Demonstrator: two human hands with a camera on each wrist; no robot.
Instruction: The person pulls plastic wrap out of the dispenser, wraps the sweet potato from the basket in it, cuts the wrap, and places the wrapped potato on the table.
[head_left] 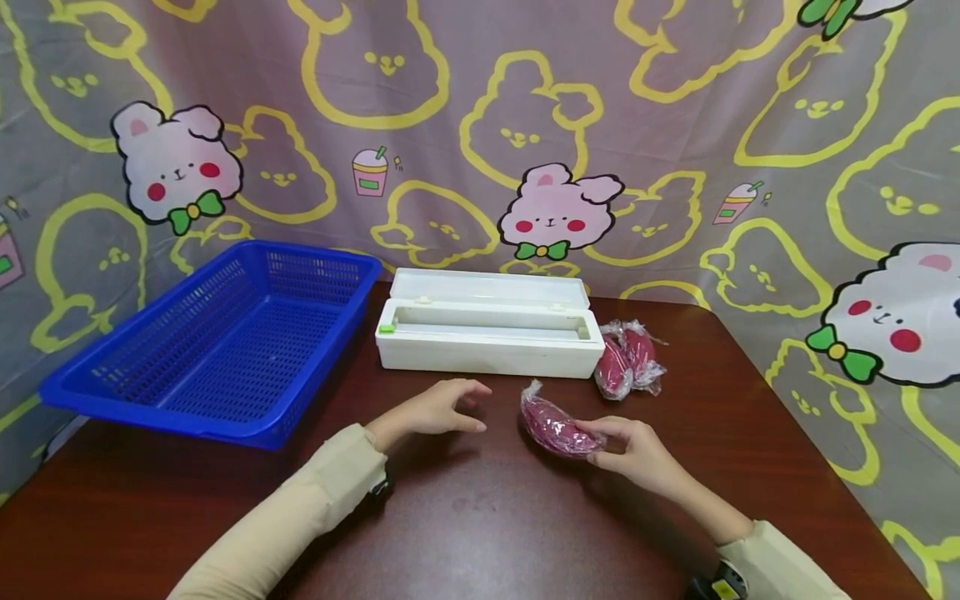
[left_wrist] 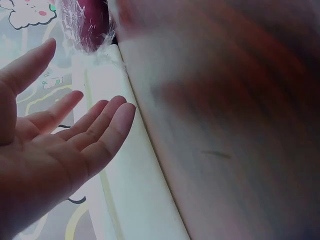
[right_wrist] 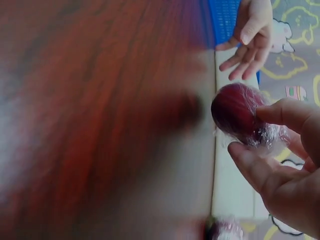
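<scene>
My right hand (head_left: 637, 454) pinches one end of an oblong purple-red thing in cling film (head_left: 558, 427) between thumb and fingers, over the table in front of me. In the right wrist view this wrapped thing (right_wrist: 237, 112) looks smooth and rounded, with crinkled film near the fingertips. Its exact kind cannot be told. To its left, my left hand (head_left: 435, 408) holds nothing; the fingers are spread and gently bent, as the left wrist view of that hand (left_wrist: 65, 140) shows. Behind both hands lies a long white cling film dispenser (head_left: 487, 354) with its lid raised.
Beside the dispenser's right end lie two more film-wrapped purple-red things (head_left: 630, 358). A blue plastic basket (head_left: 318, 367) with slotted walls stands at the left, nothing inside it. The dark wooden table (head_left: 480, 517) ends at a patterned curtain (head_left: 450, 150).
</scene>
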